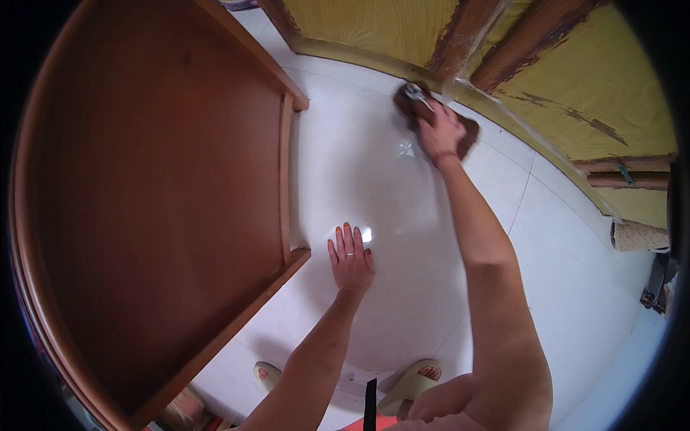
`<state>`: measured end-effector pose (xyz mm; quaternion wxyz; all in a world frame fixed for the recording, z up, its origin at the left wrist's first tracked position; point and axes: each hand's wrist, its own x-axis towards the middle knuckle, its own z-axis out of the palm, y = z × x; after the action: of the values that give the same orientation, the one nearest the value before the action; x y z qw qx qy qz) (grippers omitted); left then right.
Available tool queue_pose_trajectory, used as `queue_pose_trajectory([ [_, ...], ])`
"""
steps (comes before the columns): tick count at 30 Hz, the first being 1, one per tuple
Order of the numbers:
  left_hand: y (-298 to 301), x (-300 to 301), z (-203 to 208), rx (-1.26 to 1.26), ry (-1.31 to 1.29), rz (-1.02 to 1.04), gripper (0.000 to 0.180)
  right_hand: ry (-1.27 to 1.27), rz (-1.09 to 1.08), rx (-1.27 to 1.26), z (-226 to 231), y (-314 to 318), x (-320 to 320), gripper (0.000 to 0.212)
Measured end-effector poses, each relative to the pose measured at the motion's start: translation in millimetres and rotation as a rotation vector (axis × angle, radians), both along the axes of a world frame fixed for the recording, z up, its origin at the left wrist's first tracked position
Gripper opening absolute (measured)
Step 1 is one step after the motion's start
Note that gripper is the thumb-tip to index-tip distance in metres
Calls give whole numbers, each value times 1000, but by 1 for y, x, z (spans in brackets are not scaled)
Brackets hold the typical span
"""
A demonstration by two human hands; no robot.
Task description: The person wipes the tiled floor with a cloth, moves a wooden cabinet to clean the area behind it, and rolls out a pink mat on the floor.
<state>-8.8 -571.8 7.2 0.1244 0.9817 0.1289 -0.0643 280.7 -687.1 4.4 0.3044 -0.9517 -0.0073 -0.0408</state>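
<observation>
Low over the white tiled floor [496, 237], my right hand [441, 132] is closed on a brown cloth [468, 133], pressing it down beside the base of a yellow panelled cabinet [359, 27]. A small silver-and-white thing [415, 92] pokes out past the fingers at the cloth's far end; its kind is unclear. The hand is slightly blurred. My left hand [351, 260] lies flat on the shiny floor, fingers spread, a ring on one of them. It holds nothing.
A large reddish-brown wooden furniture piece [165, 158] takes up the left side, its corner [302, 255] close to my left hand. Worn brown trim runs along the cabinet. A beige woven thing [636, 235] stands at the right. My feet are in pale slippers [410, 384] below.
</observation>
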Motion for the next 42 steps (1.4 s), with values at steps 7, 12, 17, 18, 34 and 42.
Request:
queue_pose_trajectory([
  [7, 3, 0, 5, 16, -12, -9, 52, 138, 466, -262, 27, 101, 11, 38],
  [12, 3, 0, 8, -5, -22, -13, 51, -34, 785, -254, 18, 13, -53, 43],
  [17, 2, -1, 7, 7, -58, -9, 52, 14, 969, -256, 33, -102, -189, 43],
  [18, 1, -1, 7, 7, -70, -12, 52, 73, 999, -263, 37, -127, -216, 44],
  [34, 40, -14, 102, -415, 485, -3, 50, 112, 988, -386, 16, -178, -270, 47],
  [42, 96, -108, 130, -166, 701, 68, 54, 22, 972, -354, 17, -172, -274, 41],
])
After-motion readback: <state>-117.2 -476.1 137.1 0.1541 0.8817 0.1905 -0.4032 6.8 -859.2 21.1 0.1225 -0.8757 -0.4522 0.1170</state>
